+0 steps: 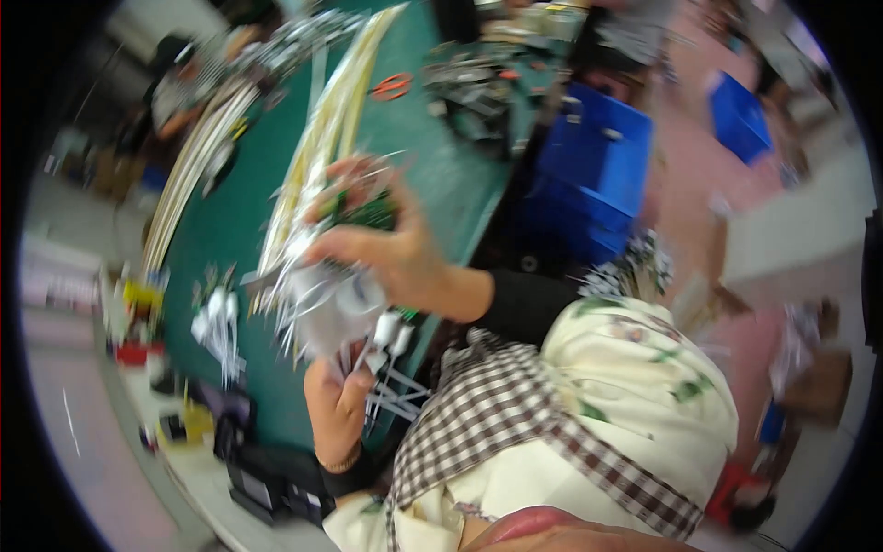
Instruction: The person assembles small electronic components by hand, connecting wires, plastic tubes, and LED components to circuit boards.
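My left hand (338, 402) is closed around thin white stems under a bundle of white rounded pieces (326, 308). Above it, my right hand (400, 253) curls over the top of that bundle, fingers bent round a dark green bunch (368, 212) with pale wispy ends. Motion blur hides what exactly the green bunch is. A grey, blade-like sliver sticks out left of the right thumb; its kind is unclear. Just beyond the hands, long white and yellow strips (317, 152) lie on the green table (285, 405). White-headed stems (395, 336) rest beside the left hand.
Another white-headed bunch (219, 322) lies at left. Orange-handled scissors (391, 87) and a dark cluttered heap (474, 92) are farther off. Blue crates (593, 166) stand beyond the table's right edge. At the far left, a person (179, 92) sits by more long strips (198, 166).
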`<state>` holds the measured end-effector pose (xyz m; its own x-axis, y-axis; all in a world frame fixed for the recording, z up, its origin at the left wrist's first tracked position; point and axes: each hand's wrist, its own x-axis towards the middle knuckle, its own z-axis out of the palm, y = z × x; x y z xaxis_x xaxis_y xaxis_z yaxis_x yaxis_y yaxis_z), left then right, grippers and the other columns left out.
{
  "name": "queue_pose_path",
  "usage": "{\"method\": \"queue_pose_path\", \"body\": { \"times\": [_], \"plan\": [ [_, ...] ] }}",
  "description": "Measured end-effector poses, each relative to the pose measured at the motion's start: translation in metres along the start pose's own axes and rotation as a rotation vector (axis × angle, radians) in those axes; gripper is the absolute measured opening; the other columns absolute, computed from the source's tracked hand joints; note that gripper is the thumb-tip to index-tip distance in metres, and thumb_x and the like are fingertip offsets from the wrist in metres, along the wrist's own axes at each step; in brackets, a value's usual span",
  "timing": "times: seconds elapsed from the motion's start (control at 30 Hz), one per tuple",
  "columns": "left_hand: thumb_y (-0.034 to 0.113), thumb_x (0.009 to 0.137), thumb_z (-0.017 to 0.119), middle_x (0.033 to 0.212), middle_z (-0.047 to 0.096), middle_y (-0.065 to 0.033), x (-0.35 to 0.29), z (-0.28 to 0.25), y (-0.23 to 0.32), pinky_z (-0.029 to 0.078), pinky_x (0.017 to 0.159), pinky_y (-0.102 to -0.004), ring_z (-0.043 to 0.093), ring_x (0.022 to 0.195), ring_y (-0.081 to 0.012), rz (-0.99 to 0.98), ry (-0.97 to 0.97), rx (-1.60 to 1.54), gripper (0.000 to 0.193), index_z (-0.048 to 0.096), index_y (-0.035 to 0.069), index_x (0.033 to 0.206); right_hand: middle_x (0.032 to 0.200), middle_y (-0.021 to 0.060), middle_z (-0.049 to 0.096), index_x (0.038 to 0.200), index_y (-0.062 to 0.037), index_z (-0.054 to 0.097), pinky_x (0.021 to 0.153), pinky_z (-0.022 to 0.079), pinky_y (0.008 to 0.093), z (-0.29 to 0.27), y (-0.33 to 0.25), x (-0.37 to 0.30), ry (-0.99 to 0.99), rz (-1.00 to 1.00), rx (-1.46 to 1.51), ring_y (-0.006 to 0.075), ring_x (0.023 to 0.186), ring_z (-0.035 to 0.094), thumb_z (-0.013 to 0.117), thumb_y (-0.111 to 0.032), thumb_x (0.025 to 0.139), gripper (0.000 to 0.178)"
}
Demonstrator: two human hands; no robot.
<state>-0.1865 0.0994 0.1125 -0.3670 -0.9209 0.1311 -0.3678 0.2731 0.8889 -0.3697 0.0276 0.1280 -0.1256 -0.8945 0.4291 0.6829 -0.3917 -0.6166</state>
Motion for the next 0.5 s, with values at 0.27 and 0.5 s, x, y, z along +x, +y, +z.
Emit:
{"method": "queue_pose_path", "body": {
  "times": [0.27,0.5],
  "plan": [
    [0.031,0.087,0.060,0.063,0.050,-0.0142,0.024,-0.101,-0.020,0.039,0.053,-0.0333,0.044,0.056,-0.0202,-0.194,0.026,0.519,0.033,0.058,-0.001,0.079,0.113,0.0129,0.055,0.125,-0.0038,0.042,0.093,0.044,0.0365,-0.039,0.074,-0.009,-0.208,0.659,0.431,0.0249,0.113,0.053,0.058,-0.009,0.083,0.045],
    [0.034,0.088,0.059,0.068,0.058,-0.0151,0.077,-0.202,-0.100,0.043,0.058,-0.0344,0.055,0.060,-0.0235,-0.141,0.629,0.720,0.033,0.064,0.002,0.090,0.111,0.0109,0.054,0.116,-0.0009,0.045,0.086,0.044,0.0296,-0.047,0.081,0.008,-0.063,0.416,-0.082,0.0187,0.104,0.055,0.059,-0.001,0.083,0.036]
  ]
}}
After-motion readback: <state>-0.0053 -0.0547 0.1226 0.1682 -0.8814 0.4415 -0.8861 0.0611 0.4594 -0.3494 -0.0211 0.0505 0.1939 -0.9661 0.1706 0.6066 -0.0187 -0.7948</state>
